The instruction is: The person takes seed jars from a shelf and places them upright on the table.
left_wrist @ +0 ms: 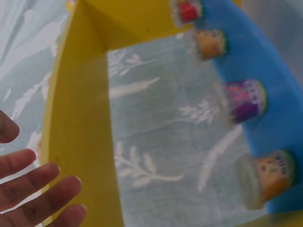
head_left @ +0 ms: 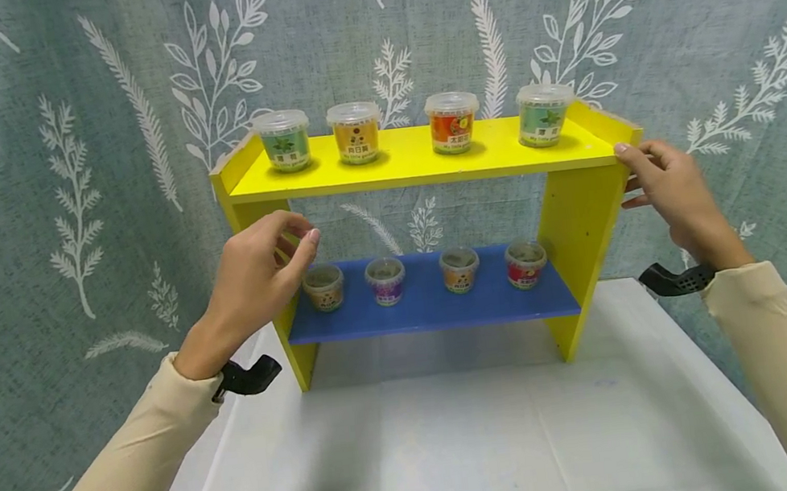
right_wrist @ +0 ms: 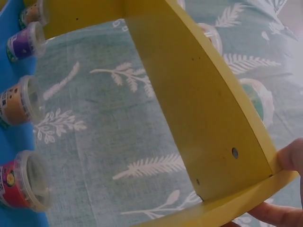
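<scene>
A two-tier shelf with yellow top and sides (head_left: 421, 165) and a blue lower board (head_left: 416, 314) stands upright. My right hand (head_left: 679, 193) holds its upper right corner, with the thumb on the front edge and the fingers at the outer side; the right wrist view shows the thumb (right_wrist: 291, 153) there too. My left hand (head_left: 258, 269) hovers by the left side panel, fingers loosely bent and nothing in them. In the left wrist view its fingers (left_wrist: 42, 189) are spread apart. Small lidded cups stand on both tiers, including an orange-labelled cup (head_left: 324, 288) near my left hand.
On the top tier are two green-labelled cups, one left (head_left: 285, 140) and one right (head_left: 543, 115), with a yellow one (head_left: 356, 133) and a red one (head_left: 452, 123) between. The shelf stands on a white-covered table (head_left: 453, 449). A leaf-patterned curtain (head_left: 402, 1) hangs behind.
</scene>
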The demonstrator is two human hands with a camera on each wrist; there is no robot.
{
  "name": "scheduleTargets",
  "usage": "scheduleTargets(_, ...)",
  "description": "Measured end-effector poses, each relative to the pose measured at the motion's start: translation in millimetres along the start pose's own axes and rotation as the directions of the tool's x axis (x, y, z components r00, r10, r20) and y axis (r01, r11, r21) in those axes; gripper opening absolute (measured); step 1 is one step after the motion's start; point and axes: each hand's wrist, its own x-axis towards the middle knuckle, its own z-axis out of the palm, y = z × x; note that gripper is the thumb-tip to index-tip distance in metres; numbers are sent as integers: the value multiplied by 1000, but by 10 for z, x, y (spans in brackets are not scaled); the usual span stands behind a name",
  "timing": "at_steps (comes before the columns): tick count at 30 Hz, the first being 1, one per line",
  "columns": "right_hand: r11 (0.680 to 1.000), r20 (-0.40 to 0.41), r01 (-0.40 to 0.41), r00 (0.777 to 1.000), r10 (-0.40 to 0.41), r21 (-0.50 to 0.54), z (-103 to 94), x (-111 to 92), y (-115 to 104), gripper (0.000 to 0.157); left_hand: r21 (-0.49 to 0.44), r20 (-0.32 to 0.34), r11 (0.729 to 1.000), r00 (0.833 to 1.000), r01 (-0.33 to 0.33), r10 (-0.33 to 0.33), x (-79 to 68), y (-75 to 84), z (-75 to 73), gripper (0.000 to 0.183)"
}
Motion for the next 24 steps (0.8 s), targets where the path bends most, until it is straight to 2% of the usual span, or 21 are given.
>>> scheduleTargets(6,996,-8,15,1000,-14,84,22,-19,16,54,-29,-46,999,998,31,-32,213,-13,-127,18)
scheduleTargets(13,981,-20,0,1000,4,194,21,-32,58,48,-36,-144,998,988,57,-62,444,-49,-293,21)
scheduleTargets(17,968,-13,-14,1000,18,249,11,-35,81,44,-28,-171,995,980,96,-99,559,-103,-363,25)
scheduleTargets(24,974,-14,-19,1000,23,225,38,-1,46,49,-2,-178,989,973,150,-148,755,-196,-450,31)
